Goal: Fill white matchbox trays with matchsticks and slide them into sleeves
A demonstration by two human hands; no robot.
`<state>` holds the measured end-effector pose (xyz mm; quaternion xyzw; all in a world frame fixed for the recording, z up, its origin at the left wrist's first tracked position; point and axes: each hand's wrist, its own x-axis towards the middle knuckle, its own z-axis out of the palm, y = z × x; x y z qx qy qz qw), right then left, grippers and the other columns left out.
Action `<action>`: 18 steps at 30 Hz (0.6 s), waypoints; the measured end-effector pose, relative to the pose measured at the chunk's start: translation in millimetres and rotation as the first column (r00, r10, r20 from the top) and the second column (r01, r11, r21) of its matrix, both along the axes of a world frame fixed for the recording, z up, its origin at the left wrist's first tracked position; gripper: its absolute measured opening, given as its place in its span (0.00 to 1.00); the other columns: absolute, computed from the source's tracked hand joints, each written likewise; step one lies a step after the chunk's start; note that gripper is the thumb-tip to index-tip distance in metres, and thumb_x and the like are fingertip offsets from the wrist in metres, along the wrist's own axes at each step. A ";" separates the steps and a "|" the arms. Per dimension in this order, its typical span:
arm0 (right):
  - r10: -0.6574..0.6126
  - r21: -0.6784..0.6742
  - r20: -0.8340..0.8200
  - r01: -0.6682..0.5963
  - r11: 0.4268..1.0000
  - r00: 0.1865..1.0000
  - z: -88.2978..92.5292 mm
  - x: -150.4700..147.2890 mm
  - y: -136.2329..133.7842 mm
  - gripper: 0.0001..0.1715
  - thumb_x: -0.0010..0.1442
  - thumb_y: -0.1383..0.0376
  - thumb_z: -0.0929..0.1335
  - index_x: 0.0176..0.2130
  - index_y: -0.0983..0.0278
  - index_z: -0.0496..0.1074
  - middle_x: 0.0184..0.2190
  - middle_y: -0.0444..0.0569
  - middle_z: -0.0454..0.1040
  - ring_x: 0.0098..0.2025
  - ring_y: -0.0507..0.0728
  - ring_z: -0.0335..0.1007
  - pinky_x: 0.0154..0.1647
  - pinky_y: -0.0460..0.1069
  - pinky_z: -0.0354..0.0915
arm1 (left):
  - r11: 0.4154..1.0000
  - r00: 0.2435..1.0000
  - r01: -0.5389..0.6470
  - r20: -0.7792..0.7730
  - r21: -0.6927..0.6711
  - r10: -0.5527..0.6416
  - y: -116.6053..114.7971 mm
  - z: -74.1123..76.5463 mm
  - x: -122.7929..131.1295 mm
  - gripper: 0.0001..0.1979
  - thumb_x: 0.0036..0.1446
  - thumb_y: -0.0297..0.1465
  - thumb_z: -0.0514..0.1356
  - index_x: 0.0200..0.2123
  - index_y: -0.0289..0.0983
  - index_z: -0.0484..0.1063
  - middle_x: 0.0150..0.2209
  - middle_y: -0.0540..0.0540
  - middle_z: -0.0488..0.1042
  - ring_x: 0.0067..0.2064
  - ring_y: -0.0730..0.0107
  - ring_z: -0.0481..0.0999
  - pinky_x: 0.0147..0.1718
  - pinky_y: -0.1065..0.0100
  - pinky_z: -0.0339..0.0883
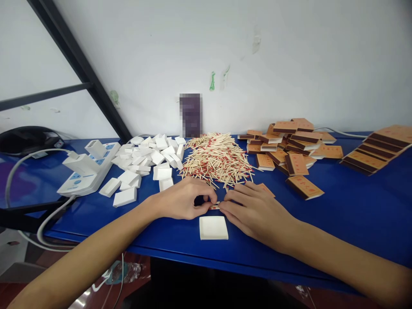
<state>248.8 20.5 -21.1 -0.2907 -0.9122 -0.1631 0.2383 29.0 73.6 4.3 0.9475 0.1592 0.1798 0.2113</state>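
Between my two hands lie a few matches [214,207], just in front of a big heap of loose matches [219,159]. My left hand [188,198] is curled, thumb and forefinger pinching at the left ends of these matches. From the other side my right hand [247,206] closes its fingertips on their right ends; its palm hides part of them. Nearer the table edge, below the fingers, a white matchbox tray [213,227] lies open side up. Part of an orange matchbox sleeve [266,190] peeks out behind my right hand.
White matchbox trays [154,152] are piled at the left, beside a power strip [93,169] with chargers and cables. Orange matchbox sleeves [289,141] are heaped at the right, with a row of sleeves [380,148] farther right. The blue table [354,214] meets a wall behind.
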 end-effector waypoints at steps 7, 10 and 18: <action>0.011 0.006 -0.024 -0.011 1.000 1.000 -1.5 -0.4 0.7 0.11 0.65 0.69 0.65 0.32 0.64 0.75 0.30 0.48 0.74 0.34 0.57 0.64 0.37 0.52 0.55 | 0.993 1.000 0.008 0.023 0.116 -0.011 1.6 4.7 -1.9 0.13 0.50 0.20 0.52 0.37 0.35 0.72 0.32 0.47 0.76 0.33 0.70 0.73 0.36 0.67 0.68; 0.029 0.010 -0.056 -0.029 1.000 0.998 -0.6 0.0 -0.4 0.12 0.66 0.69 0.64 0.32 0.64 0.75 0.30 0.48 0.74 0.34 0.57 0.64 0.37 0.52 0.55 | 0.971 0.988 -0.023 0.156 0.236 -0.014 -8.3 13.2 1.1 0.12 0.50 0.21 0.51 0.36 0.36 0.72 0.30 0.47 0.76 0.32 0.69 0.72 0.33 0.65 0.67; 0.089 -0.030 -0.026 -0.090 0.995 0.996 -1.1 0.7 -2.0 0.12 0.68 0.68 0.63 0.39 0.65 0.76 0.31 0.49 0.74 0.35 0.57 0.63 0.37 0.52 0.55 | 0.986 0.998 0.057 -0.009 0.154 -0.056 -101.8 64.8 -7.4 0.08 0.62 0.32 0.56 0.42 0.48 0.74 0.32 0.56 0.78 0.26 0.77 0.73 0.25 0.76 0.70</action>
